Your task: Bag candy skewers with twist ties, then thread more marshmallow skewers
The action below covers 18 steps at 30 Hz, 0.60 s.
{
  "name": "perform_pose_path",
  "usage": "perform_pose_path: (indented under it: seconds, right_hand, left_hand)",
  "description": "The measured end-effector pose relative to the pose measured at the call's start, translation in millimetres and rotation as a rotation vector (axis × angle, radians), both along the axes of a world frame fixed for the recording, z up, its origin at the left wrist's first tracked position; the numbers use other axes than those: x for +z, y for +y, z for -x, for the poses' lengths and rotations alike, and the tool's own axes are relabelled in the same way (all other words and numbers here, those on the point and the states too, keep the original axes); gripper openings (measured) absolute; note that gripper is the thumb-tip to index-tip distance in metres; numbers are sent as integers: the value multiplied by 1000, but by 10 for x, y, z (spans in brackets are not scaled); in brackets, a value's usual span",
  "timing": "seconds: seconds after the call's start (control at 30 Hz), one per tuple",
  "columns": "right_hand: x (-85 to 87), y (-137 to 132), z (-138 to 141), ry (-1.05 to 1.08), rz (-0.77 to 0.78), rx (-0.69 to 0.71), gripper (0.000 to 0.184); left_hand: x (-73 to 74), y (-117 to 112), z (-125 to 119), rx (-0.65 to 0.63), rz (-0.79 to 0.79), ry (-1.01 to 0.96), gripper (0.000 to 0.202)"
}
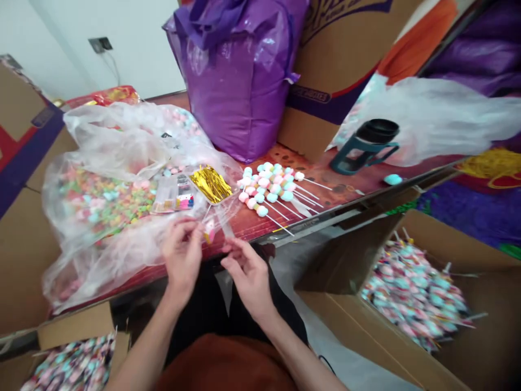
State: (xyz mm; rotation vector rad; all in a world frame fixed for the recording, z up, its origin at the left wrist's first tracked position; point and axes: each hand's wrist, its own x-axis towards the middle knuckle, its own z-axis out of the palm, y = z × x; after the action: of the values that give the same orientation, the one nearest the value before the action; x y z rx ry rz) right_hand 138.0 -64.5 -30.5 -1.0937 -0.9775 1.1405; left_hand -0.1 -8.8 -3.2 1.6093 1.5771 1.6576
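Note:
My left hand is closed in a pinch at the table's front edge. At its fingertips is a small clear plastic bag with pink and yellow printing. My right hand has thumb and fingers curled together, beside a see-through plastic strip; blur hides the exact grip. Beyond the hands stands a tray of gold twist ties. Left of it lies a stack of printed clear bags. Several marshmallow skewers in pink, white and blue lie to the right, their white sticks pointing toward the front edge.
Large plastic bags of colourful sweets cover the table's left. A purple bag and a teal-handled bottle stand behind. Open boxes hold wrapped skewers at right and lower left. One blue marshmallow lies near the edge.

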Motion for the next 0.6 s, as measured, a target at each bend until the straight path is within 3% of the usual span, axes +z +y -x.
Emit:
perform_pose_path:
  seconds: [0.13, 0.23, 0.37, 0.43, 0.6]
  right_hand:
    - [77, 158, 287, 133, 56, -86, 21]
    - [3, 196, 295, 173, 82, -176, 25]
    - [-61, 169, 178, 150, 95, -124, 25]
    - [-44, 151, 108, 94, 66, -73, 25]
    - [47, 130, -43, -34, 19, 13, 27]
  left_hand:
    - [-104, -372, -258, -25, 73, -176, 7]
    - [-128, -474, -307, -30, 208, -526, 22]
    - [-106, -458, -316, -303, 550, -1040, 34]
    - [-89, -408, -315, -344, 635, -1212, 35]
    - [-79, -329, -336, -266, 602, -1264, 30]
